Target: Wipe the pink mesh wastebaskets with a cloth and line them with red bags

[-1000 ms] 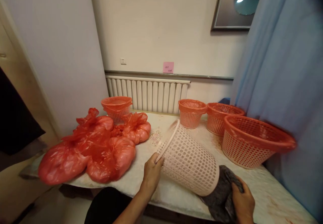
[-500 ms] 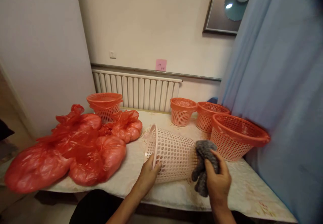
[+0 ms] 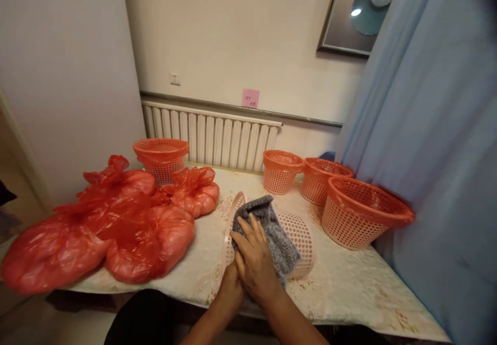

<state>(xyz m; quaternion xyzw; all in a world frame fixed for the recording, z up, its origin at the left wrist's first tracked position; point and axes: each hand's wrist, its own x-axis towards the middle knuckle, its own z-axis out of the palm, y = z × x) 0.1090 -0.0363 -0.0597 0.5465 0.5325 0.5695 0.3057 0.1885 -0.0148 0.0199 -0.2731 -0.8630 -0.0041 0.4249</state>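
Note:
A pale pink perforated plastic basket (image 3: 301, 241) lies on its side on the table, its open mouth facing left. My left hand (image 3: 230, 289) is at the near side of the mouth, closed at the rim; its fingers are largely hidden behind my other hand. Crossing over it, my right hand (image 3: 257, 262) presses a grey cloth (image 3: 277, 239) against the basket's side near the rim. Its fingers are bent over the cloth, which drapes across the middle of the basket.
Several knotted red plastic bags (image 3: 155, 241), bulging, sit on the left of the table. Behind them stands a basket (image 3: 163, 171) lined in red. Three more lined baskets (image 3: 349, 226) stand at right, beside a blue curtain (image 3: 435, 143). A radiator (image 3: 209, 138) runs along the wall.
My right hand has moved left with the grey cloth, from the basket's base to near its rim. The cloth has spread out over the side. My left hand stays by the rim.

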